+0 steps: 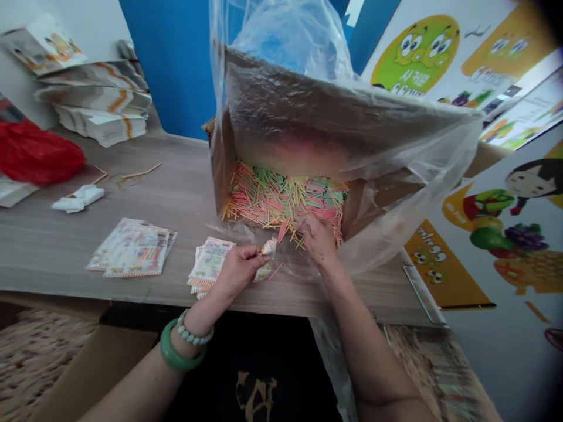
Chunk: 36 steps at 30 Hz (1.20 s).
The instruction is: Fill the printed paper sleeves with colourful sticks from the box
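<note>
Pink, yellow and green sticks: a loose, criss-crossed layer across the floor of the cardboard box, pieces lying at every angle.
Right hand: at the box's front edge, fingers bent down among the sticks; whether they grip any, I cannot tell.
Small packet: white with orange, just in front of the box, its upper end towards the sticks.
Left hand: in front of the box, pinching the small packet between thumb and fingers.
Single pink stick: on the table in front of the box, near the left hand.
Clear plastic liner: inside the box, draped over its walls and spilling off to its right.
Nearer packet pile: in front of the box towards its left, beside the left hand.
Farther packet pile: flat, overlapping, left of the box, coloured sticks on show.
White crumpled wad: well left of the box.
Red plastic bag: left of the box, beyond the wad.
Printed bundles: stacked, left of the box and farther back.
Blue panel: upright behind the box.
</note>
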Tool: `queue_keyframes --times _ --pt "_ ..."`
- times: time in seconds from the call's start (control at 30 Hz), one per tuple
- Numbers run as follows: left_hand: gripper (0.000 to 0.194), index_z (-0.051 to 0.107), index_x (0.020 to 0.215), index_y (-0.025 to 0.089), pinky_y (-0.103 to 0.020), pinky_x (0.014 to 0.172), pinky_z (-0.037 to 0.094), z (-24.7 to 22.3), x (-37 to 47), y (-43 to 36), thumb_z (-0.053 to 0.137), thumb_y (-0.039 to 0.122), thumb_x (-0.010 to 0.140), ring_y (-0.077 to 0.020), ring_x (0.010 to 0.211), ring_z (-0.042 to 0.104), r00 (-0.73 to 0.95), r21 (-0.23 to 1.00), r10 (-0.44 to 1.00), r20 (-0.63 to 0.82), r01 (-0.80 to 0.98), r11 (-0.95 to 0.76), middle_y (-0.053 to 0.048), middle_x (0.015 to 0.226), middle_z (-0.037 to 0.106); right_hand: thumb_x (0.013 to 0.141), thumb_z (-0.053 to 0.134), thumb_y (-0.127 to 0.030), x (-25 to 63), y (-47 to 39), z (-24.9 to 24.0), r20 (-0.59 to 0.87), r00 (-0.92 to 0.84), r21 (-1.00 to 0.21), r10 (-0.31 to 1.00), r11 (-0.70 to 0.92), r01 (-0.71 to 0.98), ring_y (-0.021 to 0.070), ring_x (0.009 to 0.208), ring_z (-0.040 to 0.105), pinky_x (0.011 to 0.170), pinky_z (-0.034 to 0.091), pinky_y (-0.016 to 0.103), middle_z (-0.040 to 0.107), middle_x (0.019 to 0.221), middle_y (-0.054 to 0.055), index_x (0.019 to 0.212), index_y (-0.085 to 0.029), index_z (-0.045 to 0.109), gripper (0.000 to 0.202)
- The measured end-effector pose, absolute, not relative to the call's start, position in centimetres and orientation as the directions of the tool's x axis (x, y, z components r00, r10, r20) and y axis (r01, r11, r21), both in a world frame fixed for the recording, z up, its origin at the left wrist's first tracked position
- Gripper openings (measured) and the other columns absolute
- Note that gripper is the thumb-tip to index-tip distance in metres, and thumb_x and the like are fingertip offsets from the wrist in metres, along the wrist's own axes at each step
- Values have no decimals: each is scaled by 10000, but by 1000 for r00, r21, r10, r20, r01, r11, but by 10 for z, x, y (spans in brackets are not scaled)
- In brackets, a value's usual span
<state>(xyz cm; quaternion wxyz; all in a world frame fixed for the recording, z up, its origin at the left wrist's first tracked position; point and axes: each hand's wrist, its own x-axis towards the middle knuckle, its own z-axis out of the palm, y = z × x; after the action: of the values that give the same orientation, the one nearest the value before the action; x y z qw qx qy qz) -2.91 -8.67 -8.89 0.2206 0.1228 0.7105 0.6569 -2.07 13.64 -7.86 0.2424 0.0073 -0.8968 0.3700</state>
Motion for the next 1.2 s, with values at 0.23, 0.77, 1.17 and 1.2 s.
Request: queue_keyframes --times 0.23,0.77,1.17,1.2 --pt "253 637 720 176 -270 667 407 -79 -30 -89 560 393 824 -167 736 501 -876 988 482 -12 63 138 -8 709 557 942 457 -362 -16 117 -68 356 -875 -904 329 358 -233 183 795 657 745 471 328 702 804 9 895 -255 477 118" --pt "458 626 783 148 -258 626 385 -88 -22 -75 696 601 756 -133 659 479 -828 977 546 -127 -201 -76 7 698 570 974 350 -298 16 66 -86 374 -907 -694 195 708 -135 172 652 533 615 380 291 591 741 18 849 -229 500 207" --pt "403 659 701 150 -250 571 395 -81 -27 -88 798 519 613 -120 588 480 -786 889 530 -317 -442 -123 3 636 592 970 402 -125 19 56 -100 751 -649 -33 -119 976 -217 201 725 464 701 386 335 535 724 41 802 -206 525 224" --pt "400 655 701 154 -252 568 397 -81 -28 -90 790 520 615 -123 588 481 -779 887 535 -326 -448 -113 1 640 591 968 405 -117 19 56 -100 753 -645 -26 -133 973 -231 200 728 461 702 386 335 531 726 40 805 -205 527 222"
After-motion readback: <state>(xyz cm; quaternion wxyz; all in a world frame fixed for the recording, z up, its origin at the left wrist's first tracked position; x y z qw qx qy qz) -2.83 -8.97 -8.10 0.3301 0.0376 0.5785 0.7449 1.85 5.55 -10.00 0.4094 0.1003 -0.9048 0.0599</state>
